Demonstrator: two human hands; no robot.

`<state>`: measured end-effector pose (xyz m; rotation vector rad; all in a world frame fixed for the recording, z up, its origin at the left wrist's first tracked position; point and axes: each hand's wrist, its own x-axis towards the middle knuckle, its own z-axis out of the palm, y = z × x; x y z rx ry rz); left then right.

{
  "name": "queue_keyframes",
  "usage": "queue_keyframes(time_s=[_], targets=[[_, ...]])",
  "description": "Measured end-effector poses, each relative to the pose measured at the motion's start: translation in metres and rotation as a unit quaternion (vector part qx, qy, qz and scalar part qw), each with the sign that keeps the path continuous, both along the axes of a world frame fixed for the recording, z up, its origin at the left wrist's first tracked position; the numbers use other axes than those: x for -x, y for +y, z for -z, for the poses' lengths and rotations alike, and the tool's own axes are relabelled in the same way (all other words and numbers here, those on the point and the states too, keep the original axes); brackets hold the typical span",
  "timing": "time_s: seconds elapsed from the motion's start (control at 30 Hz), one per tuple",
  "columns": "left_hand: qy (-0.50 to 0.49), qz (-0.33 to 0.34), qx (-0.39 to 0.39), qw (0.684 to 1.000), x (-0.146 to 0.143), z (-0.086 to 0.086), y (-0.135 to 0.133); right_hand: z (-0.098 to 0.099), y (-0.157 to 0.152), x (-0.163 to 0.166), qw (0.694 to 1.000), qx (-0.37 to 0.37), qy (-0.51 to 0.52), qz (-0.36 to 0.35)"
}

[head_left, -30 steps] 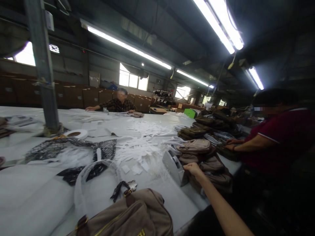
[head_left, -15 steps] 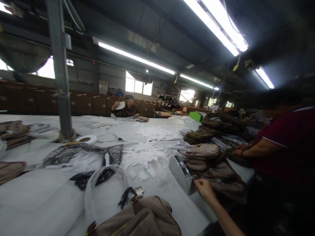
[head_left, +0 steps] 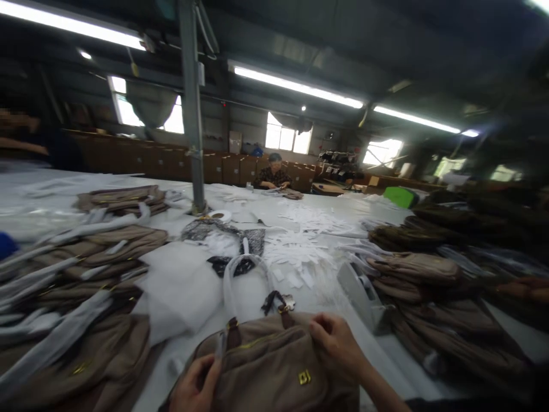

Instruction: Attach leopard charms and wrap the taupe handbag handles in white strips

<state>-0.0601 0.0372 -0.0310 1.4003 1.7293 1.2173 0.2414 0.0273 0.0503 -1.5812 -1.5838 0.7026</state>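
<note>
A brown fabric handbag [head_left: 266, 377] with a gold emblem and a yellowish zip lies before me. Its white-wrapped handle [head_left: 227, 280] arches away over the table. My left hand [head_left: 197, 384] is at the bag's left side, thumb and fingers closed at the base of a narrow translucent strip [head_left: 221, 345]. At the upper right corner of the bag, my right hand [head_left: 338, 346] has its thumb and forefinger pinched together. What may be between those fingertips is too small to make out. A dark tassel-like tag [head_left: 274, 300] lies by the handle.
A grey tape dispenser [head_left: 364, 297] stands to the right, beside piled brown bags [head_left: 416, 269]. More bags with wrapped handles [head_left: 107, 252] lie left. White sheets [head_left: 184, 286] and paper scraps [head_left: 295, 243] cover the middle. A post [head_left: 193, 114] rises from the table. Other people work nearby.
My right hand has moved left from the tape dispenser to the handbag. My left hand has come into view at the bag. The view has turned left, showing more bags there.
</note>
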Motion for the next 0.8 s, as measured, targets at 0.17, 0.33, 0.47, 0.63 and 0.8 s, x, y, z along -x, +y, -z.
queue_keyframes(time_s=[0.17,0.33,0.47,0.63,0.8], targets=[[-0.052,0.05,0.012,0.997,0.002,-0.005,-0.008,-0.016,0.018,0.108,0.978,0.006,0.012,-0.209],[-0.078,0.066,-0.002,0.995,-0.003,-0.016,-0.014,0.002,0.03,0.154,0.959,0.015,0.0,-0.281],[-0.083,0.055,-0.014,0.995,-0.003,-0.019,-0.015,0.013,0.037,0.163,0.964,0.021,-0.033,-0.262],[-0.086,0.052,-0.013,0.995,-0.003,-0.018,-0.015,0.019,0.045,0.166,0.971,0.04,-0.05,-0.232],[-0.093,0.054,-0.017,0.994,-0.003,-0.018,-0.015,0.016,0.049,0.168,0.973,0.07,-0.046,-0.216]])
